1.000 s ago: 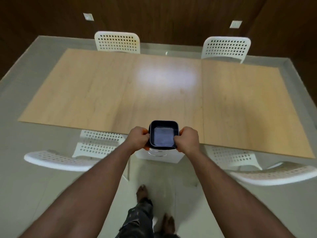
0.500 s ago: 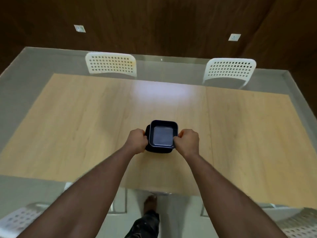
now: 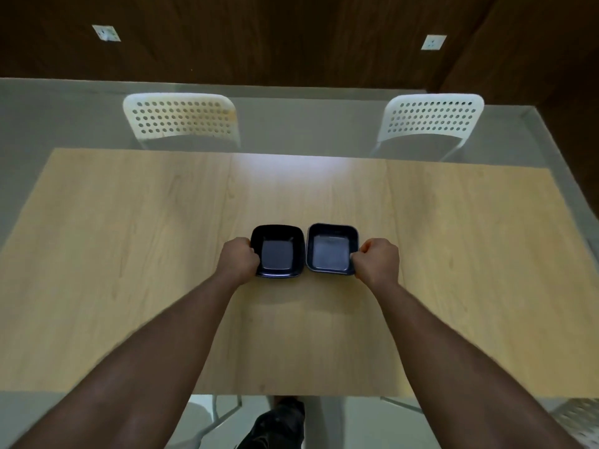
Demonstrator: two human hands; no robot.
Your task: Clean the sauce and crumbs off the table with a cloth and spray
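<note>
Two dark square dishes sit side by side on the light wooden table (image 3: 129, 254), near its middle. My left hand (image 3: 238, 259) grips the left edge of the left dish (image 3: 278, 251). My right hand (image 3: 377, 262) pinches the right edge of the right dish (image 3: 332, 249). Both dishes look empty and almost touch each other. No cloth, spray, sauce or crumbs show in the head view.
Two white perforated chairs stand at the table's far side, the left chair (image 3: 183, 119) and the right chair (image 3: 431, 119). A dark wood wall lies behind them. Another white chair (image 3: 580, 419) shows at the near right corner. My foot (image 3: 285, 416) is below the near edge.
I have stepped up to the table with the stacked dishes. The stack has been split, and the two dishes now rest side by side on the tabletop, one in each hand.
</note>
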